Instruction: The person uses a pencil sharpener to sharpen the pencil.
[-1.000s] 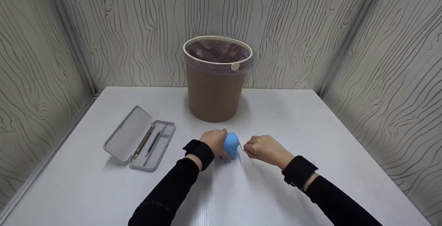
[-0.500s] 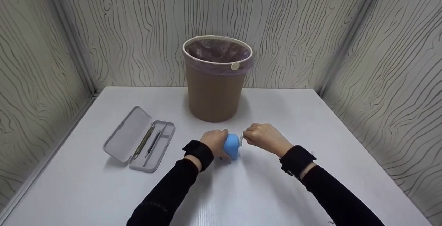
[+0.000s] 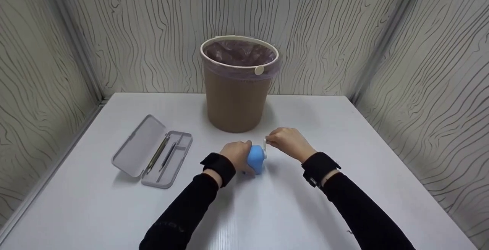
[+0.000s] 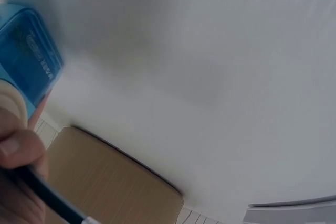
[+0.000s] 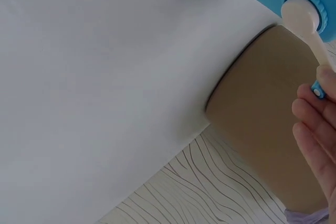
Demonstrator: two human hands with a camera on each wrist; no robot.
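A blue pencil sharpener (image 3: 256, 159) stands on the table in front of the bin. My left hand (image 3: 235, 155) grips it from the left; in the left wrist view its fingers lie against the cream round front (image 4: 11, 100). A dark pencil (image 4: 50, 196) with a whitish end sticks out from under those fingers, and the part towards the sharpener is hidden by them. On the sharpener's other side, my right hand (image 3: 289, 142) pinches the blue knob (image 5: 317, 89) of the white crank handle (image 5: 315, 43). The crank points upward in the head view.
A brown bin (image 3: 235, 101) with a purplish liner (image 3: 244, 53) stands behind the hands. To the left lies an open grey pencil case (image 3: 162, 179) holding a gold-green pen (image 3: 157, 154) and a dark slim pen (image 3: 167, 157). Patterned walls (image 3: 244, 5) border the white table (image 3: 301, 219).
My right hand has moved up and slightly left, turning the crank from low beside the sharpener to upward. The left hand keeps its hold. The head view has shifted slightly.
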